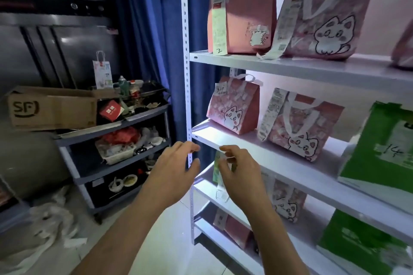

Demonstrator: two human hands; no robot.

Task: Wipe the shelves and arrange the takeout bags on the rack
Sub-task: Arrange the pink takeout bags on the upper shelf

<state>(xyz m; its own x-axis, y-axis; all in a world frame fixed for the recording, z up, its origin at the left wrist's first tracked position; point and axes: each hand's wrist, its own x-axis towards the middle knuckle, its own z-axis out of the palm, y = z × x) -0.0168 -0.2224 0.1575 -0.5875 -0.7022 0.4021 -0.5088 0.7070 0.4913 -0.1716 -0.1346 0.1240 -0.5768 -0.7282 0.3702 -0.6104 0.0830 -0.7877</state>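
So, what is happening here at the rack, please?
A person stands at a white rack loaded with pink cat-print takeout bags and green bags. The right hand pinches a small green packet just below the middle shelf's front edge. The left hand hovers beside it, fingers relaxed, holding nothing.

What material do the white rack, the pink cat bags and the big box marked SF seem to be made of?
White rack: likely painted metal; its upright has rows of punched holes and the shelves look thin and smooth.
Pink cat bags: probably non-woven fabric or coated paper, with a matte face and soft flat handles.
Box marked SF: brown corrugated cardboard, dull, with folded flaps.
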